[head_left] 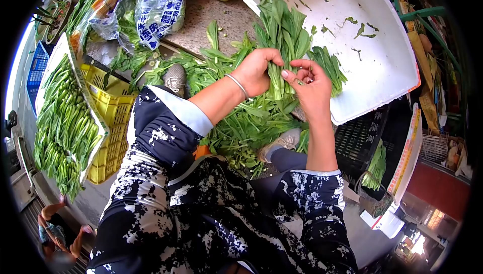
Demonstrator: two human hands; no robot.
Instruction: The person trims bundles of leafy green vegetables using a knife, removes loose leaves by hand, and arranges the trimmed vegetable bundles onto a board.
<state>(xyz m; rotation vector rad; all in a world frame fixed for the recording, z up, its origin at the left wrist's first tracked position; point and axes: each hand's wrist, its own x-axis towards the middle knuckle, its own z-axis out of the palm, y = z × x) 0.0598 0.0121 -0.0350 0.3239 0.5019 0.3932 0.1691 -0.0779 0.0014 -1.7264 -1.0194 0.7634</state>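
A bunch of leafy greens (284, 27) stands upright in my left hand (254, 71), whose fingers are wrapped round its stems. A silver bangle is on that wrist. My right hand (311, 85) is at the right side of the bunch, thumb and fingers pinched together near the stems; what they hold is too small to make out. Another bunch of greens (328, 67) lies just behind my right hand, against the edge of the white foam box (372, 67). Below both hands spreads a heap of loose greens (241, 128).
Greens in a white tray (65, 118) stand at the left beside a yellow crate (113, 108). Bagged vegetables (161, 12) lie at the top. A black crate (357, 133) holds a bunch at the right. Shoes are among the greens. Another person (63, 231) is at lower left.
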